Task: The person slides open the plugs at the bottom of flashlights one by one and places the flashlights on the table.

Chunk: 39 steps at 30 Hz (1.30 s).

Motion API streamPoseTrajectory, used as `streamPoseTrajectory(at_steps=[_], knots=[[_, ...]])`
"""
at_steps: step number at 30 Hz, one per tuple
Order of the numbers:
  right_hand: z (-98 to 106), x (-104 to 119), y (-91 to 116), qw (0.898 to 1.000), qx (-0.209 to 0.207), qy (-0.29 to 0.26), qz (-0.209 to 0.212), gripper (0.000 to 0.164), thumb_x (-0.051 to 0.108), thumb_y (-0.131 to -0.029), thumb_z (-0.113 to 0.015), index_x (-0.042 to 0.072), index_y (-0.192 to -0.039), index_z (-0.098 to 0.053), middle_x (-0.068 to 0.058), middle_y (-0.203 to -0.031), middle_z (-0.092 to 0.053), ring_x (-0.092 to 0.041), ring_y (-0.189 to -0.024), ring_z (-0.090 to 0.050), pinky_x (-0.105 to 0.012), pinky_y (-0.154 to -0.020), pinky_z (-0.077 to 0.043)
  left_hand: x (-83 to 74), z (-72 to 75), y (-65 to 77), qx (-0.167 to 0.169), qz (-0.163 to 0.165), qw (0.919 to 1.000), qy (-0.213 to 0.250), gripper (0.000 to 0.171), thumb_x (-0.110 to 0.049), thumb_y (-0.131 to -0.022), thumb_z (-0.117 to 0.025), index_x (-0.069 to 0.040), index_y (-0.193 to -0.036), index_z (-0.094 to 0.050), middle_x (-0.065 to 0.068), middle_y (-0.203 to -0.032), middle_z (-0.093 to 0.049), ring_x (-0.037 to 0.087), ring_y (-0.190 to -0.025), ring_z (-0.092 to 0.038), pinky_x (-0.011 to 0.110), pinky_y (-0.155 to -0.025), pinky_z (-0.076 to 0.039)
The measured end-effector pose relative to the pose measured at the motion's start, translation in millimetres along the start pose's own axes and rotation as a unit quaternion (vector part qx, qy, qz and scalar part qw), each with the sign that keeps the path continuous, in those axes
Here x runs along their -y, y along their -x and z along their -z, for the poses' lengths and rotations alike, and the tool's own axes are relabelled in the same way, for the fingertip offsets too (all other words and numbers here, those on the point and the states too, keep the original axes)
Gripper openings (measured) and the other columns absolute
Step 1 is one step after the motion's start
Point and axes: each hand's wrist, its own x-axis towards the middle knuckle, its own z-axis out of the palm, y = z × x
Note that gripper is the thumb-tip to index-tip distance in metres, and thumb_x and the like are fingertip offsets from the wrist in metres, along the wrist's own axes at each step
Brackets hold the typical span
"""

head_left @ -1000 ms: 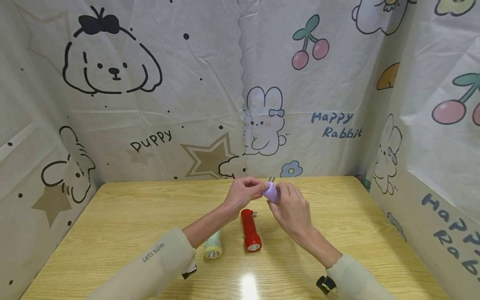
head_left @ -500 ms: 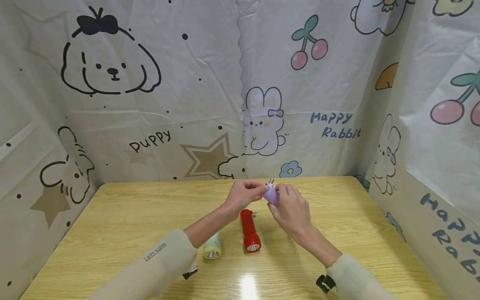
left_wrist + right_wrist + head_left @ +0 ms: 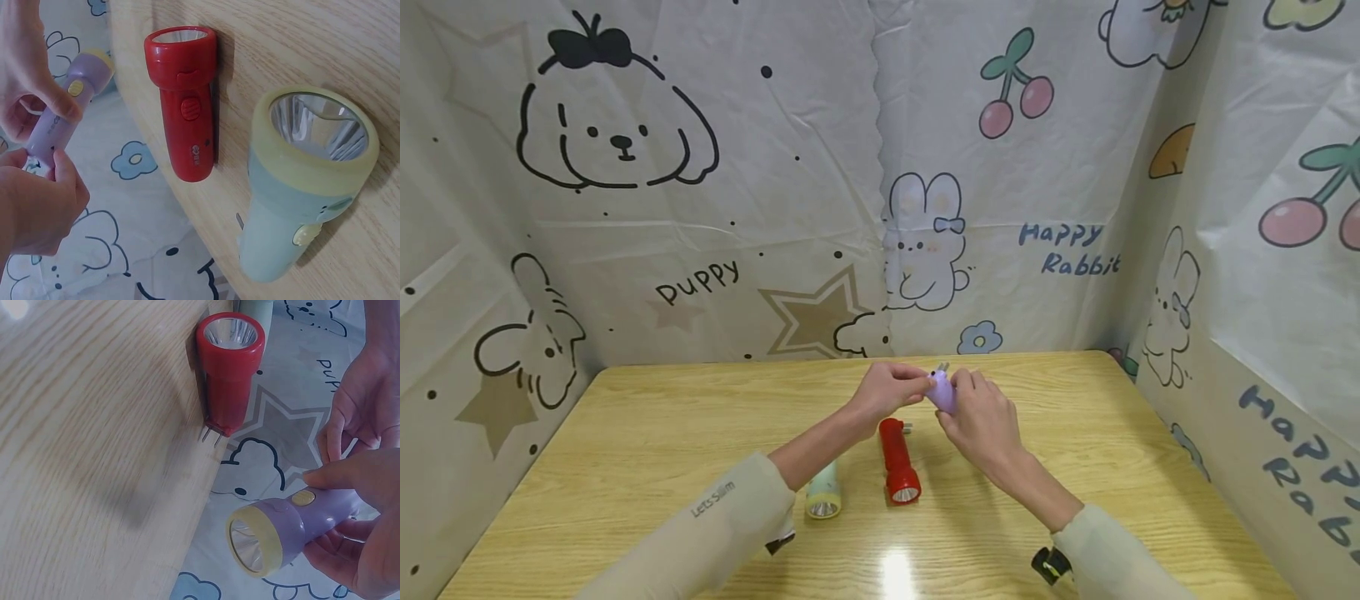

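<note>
Above the far part of the table, both hands hold a purple flashlight (image 3: pixel 942 393) with a yellow head rim. My right hand (image 3: pixel 985 417) grips its body; in the right wrist view the thumb lies close to the yellow switch (image 3: pixel 304 498). My left hand (image 3: pixel 883 393) pinches the tail end between thumb and fingers, best seen in the left wrist view. Two metal plug prongs (image 3: pixel 943 367) stick up at the tail. A red flashlight (image 3: pixel 897 462) lies on the table below the hands, prongs (image 3: pixel 907 428) out at its side.
A pale green flashlight (image 3: pixel 823 492) with a yellow rim lies left of the red one, partly behind the left forearm. The wooden table (image 3: pixel 685 433) meets a printed cloth curtain (image 3: pixel 805 192) at the back and sides.
The purple flashlight has tilted slightly in the hands, and its prongs sit lower and look shorter. Both hands keep their hold. The red and green flashlights stay in place.
</note>
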Motion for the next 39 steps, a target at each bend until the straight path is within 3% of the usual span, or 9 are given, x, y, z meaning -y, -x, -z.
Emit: streamPoseTrajectory(at_steps=[10,19,32,39], knots=[[-2,-1,0,1.000,0.021,0.007,-0.009,0.044,0.019,-0.072,-0.090,-0.001,-0.095,-0.059,-0.013,-0.081,-0.061,-0.025,-0.065,-0.060,-0.037,-0.055,-0.057,-1.7,-1.8,-6.3,0.014,0.017,0.9992,-0.032,0.025,-0.016,-0.093,-0.071,0.002,-0.111,-0.072,0.012,-0.114,-0.067,0.032,-0.107,-0.066,0.037,-0.092,-0.055],[-2,-1,-2,0.996,0.081,0.001,-0.036,0.045,0.022,-0.074,-0.089,-0.004,-0.094,-0.058,-0.013,-0.078,-0.059,-0.025,-0.064,-0.060,-0.037,-0.055,-0.056,0.6,-3.0,-12.2,0.023,0.041,0.9974,-0.055,0.022,-0.017,-0.094,-0.071,0.001,-0.106,-0.074,0.011,-0.114,-0.066,0.027,-0.102,-0.068,0.038,-0.093,-0.054],[-2,-1,1,0.993,0.111,0.002,-0.042,0.047,0.022,-0.074,-0.089,-0.005,-0.096,-0.058,-0.014,-0.077,-0.060,-0.027,-0.064,-0.061,-0.039,-0.054,-0.055,5.1,-6.4,-15.2,0.038,0.056,0.9957,-0.064,0.024,-0.011,-0.094,-0.069,0.007,-0.109,-0.072,0.015,-0.115,-0.066,0.027,-0.101,-0.067,0.033,-0.088,-0.056],[-5,-2,1,0.991,0.124,-0.001,-0.048,0.047,0.023,-0.074,-0.089,-0.006,-0.095,-0.058,-0.014,-0.076,-0.059,-0.027,-0.063,-0.062,-0.039,-0.054,-0.056,6.1,-9.5,-17.4,0.037,0.074,0.9929,-0.086,0.026,-0.013,-0.095,-0.068,0.007,-0.113,-0.071,0.015,-0.116,-0.066,0.027,-0.102,-0.067,0.036,-0.091,-0.055]])
